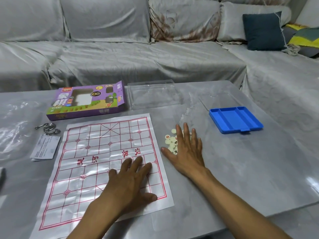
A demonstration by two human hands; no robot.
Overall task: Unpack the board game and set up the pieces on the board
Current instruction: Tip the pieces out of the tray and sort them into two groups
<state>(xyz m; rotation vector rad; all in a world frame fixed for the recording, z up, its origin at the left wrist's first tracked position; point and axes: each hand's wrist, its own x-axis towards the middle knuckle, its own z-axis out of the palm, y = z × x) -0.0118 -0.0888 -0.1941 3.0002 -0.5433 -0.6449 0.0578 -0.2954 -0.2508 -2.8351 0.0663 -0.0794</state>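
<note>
While the left hand (130,182) presses flat on the board (89,152), the right hand (185,152) lies spread, fingers straight, over the pieces (170,141).

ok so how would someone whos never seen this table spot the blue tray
On the grey table in front of the sofa, look to the far right, beyond the right hand and the pile of pale round pieces. The blue tray is the only bright blue thing there, shallow, square and divided into compartments.
</note>
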